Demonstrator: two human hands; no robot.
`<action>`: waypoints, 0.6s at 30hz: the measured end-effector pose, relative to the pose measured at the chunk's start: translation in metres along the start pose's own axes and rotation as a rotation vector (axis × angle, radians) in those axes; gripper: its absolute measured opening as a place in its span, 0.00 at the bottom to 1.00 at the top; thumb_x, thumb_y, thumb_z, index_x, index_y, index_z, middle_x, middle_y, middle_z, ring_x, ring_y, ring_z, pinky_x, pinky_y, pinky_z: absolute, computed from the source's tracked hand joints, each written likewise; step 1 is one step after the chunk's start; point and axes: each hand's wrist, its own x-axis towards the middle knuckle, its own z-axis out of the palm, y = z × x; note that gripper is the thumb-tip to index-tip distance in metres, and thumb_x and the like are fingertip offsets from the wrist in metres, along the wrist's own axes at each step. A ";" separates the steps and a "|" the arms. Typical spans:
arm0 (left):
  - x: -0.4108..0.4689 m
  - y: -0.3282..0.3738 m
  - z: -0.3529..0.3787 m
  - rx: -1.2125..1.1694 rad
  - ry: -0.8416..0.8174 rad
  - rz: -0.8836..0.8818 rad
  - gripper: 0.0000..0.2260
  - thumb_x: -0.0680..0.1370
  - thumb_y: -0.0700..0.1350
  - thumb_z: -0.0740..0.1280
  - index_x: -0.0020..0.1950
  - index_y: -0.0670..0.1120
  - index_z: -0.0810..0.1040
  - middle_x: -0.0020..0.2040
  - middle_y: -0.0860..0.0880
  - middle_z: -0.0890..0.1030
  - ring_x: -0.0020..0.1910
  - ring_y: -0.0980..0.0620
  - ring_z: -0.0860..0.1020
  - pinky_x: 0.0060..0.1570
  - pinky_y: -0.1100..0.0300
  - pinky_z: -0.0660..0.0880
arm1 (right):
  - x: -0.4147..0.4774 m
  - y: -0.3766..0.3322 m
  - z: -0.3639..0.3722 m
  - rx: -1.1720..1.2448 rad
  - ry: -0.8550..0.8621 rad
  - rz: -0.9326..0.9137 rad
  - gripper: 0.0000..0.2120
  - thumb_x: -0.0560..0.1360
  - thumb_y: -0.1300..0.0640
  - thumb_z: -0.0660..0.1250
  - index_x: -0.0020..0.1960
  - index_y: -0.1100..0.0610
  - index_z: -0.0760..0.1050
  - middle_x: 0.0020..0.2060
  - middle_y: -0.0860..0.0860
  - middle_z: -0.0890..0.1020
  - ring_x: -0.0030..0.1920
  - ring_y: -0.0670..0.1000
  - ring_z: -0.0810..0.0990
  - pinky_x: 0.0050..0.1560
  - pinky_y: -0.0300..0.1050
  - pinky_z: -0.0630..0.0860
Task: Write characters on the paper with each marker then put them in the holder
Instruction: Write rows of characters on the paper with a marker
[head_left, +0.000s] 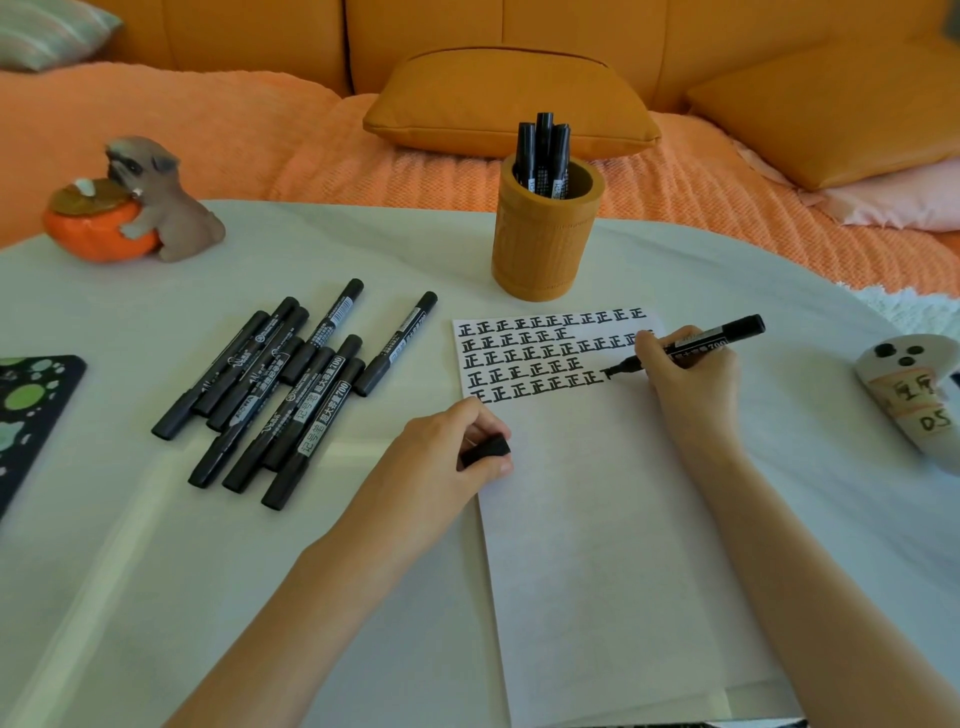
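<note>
Pressing slim black marker onto smooth paper

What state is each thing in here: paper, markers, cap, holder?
White paper sheet: flat, five rows written at the top, rest blank.
Black marker in right hand: uncapped, tip on the sheet.
Black marker cap: off, pinched by left hand.
Orange cylindrical holder: upright, three black markers standing inside.
Loose black markers: capped, lying on the white table left of the sheet.
</note>
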 end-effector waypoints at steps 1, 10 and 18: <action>0.000 0.000 0.000 0.001 0.000 0.002 0.07 0.74 0.45 0.71 0.50 0.52 0.77 0.43 0.59 0.80 0.43 0.64 0.78 0.47 0.66 0.74 | 0.000 0.000 0.000 -0.003 -0.004 -0.002 0.14 0.74 0.57 0.67 0.38 0.68 0.71 0.26 0.50 0.66 0.27 0.45 0.61 0.25 0.36 0.57; 0.001 0.000 0.000 -0.009 -0.006 0.012 0.06 0.73 0.45 0.71 0.48 0.54 0.77 0.42 0.61 0.79 0.41 0.65 0.77 0.44 0.69 0.73 | 0.000 -0.001 0.001 -0.019 -0.007 0.001 0.14 0.74 0.58 0.67 0.40 0.70 0.71 0.26 0.49 0.65 0.25 0.45 0.60 0.24 0.36 0.56; 0.000 -0.001 0.000 -0.010 -0.004 0.010 0.06 0.73 0.45 0.71 0.49 0.53 0.77 0.42 0.61 0.79 0.41 0.66 0.77 0.45 0.69 0.74 | 0.000 -0.002 0.000 -0.023 -0.003 0.007 0.11 0.74 0.60 0.66 0.36 0.65 0.70 0.25 0.49 0.65 0.24 0.44 0.61 0.23 0.35 0.56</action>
